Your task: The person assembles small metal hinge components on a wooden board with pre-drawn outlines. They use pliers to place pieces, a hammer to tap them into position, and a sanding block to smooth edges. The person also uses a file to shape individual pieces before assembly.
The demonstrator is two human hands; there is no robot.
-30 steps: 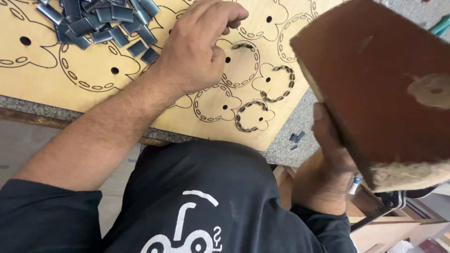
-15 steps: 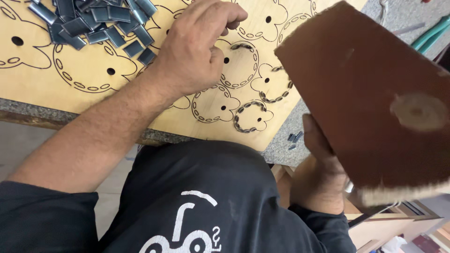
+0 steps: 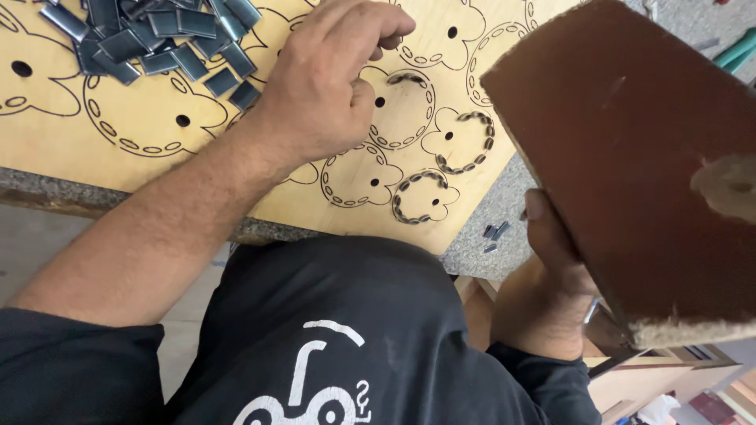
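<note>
Left hand (image 3: pixel 331 94) pinching over plywood sheet (image 3: pixel 157 134), right hand (image 3: pixel 559 260) gripping tilted brown block (image 3: pixel 630 157)

Materials and finishes: wood, metal, stone, cloth.

The plywood panel (image 3: pixel 236 157) is pale, matt and smooth, with thin dark outlines and slots cut into its face. The metal clips (image 3: pixel 157 39) piled on it are dark grey steel with a dull sheen, catching light on their flat sides. The wooden block (image 3: pixel 630 157) held by the right hand (image 3: pixel 555 275) is dark reddish-brown and matt, scuffed, with a pale, frayed, fibrous patch and a rough light edge. The countertop (image 3: pixel 480 244) looks like speckled grey stone, grainy. The black shirt (image 3: pixel 346 330) is soft matt cloth with a white print.
</note>
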